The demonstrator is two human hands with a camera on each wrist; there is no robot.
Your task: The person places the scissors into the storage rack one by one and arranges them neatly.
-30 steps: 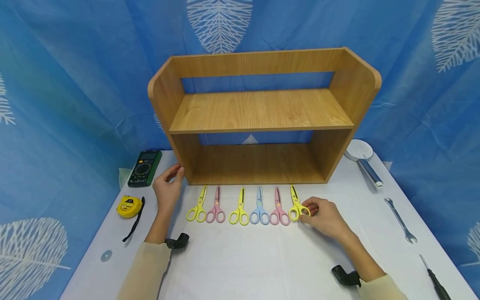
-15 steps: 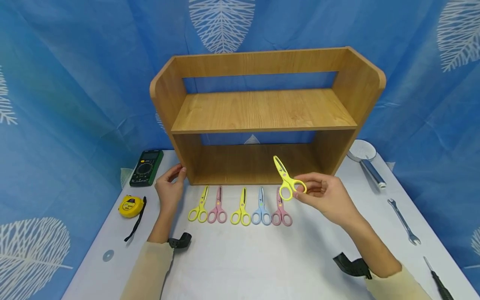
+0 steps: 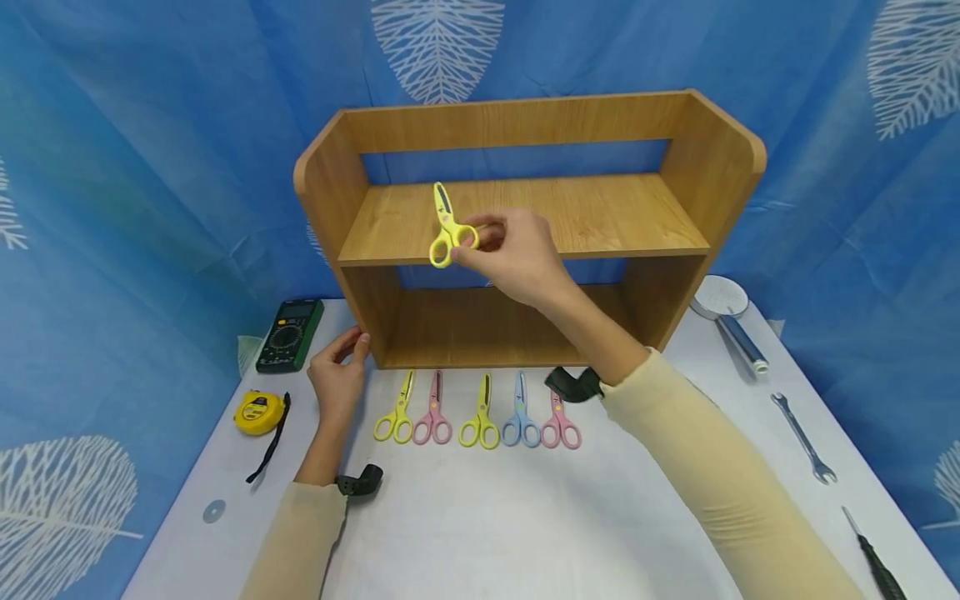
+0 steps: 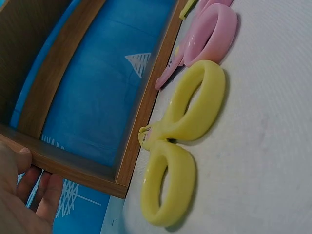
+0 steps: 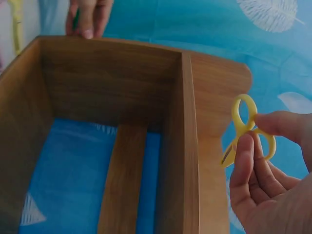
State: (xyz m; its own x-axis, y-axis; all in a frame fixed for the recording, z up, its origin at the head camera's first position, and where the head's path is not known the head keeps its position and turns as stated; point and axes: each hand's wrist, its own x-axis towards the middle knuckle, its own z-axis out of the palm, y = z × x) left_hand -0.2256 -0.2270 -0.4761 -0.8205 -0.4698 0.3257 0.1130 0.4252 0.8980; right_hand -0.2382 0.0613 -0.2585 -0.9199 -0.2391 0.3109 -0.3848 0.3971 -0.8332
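My right hand [image 3: 517, 250] pinches a pair of yellow scissors [image 3: 444, 237] by a handle loop, blades pointing up, in front of the wooden shelf's upper board [image 3: 600, 218]. The right wrist view shows thumb and fingers on one loop of these yellow scissors [image 5: 242, 127]. My left hand [image 3: 339, 375] grips the lower left side edge of the wooden shelf [image 3: 517, 333]; the left wrist view has its fingertips at that panel. Along the shelf's front lies a row of scissors: yellow scissors [image 3: 393, 427] leftmost, then pink, yellow, blue scissors [image 3: 521, 429] and pink scissors [image 3: 561, 432].
At left lie a multimeter [image 3: 289, 337], a yellow tape measure [image 3: 258, 412] and a grey washer [image 3: 213, 511]. At right are a magnifying glass [image 3: 738, 340], a wrench [image 3: 802, 437] and a screwdriver [image 3: 877, 567]. A blue curtain [image 3: 150, 208] hangs behind.
My right hand has lifted the rightmost yellow scissors from the row and carried them up and left to the upper shelf board. My left hand has stayed at the shelf's side.
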